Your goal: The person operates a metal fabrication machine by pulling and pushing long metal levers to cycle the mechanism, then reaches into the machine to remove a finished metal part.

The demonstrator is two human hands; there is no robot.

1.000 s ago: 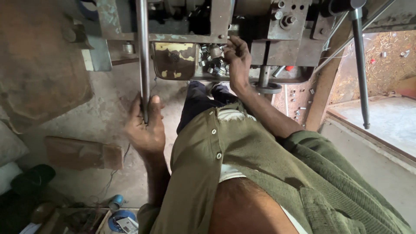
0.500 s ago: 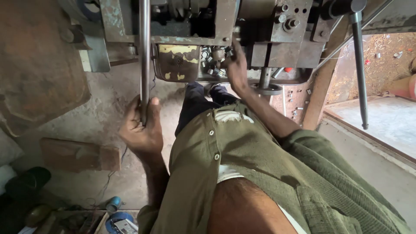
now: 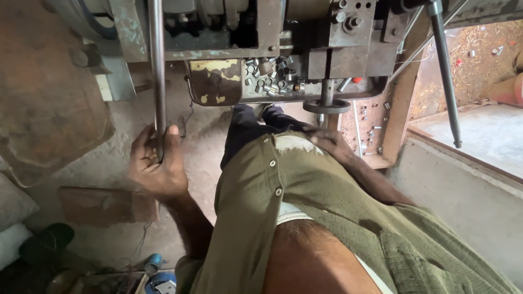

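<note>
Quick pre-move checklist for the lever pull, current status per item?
1. Left hand closed around the long metal lever: ok.
2. Grip sits at the lever's lower end: ok.
3. Right hand out of the machine, resting by the shirt: ok.
4. Small metal sleeves in the machine's tray: ok.
5. Workpiece seated under the tooling: cannot tell.

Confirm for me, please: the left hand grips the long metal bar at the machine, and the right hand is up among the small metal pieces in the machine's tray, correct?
Not quite. The left hand does grip the long metal bar, but the right hand is down against the olive shirt, below the small metal pieces. The head view shows it.
</note>
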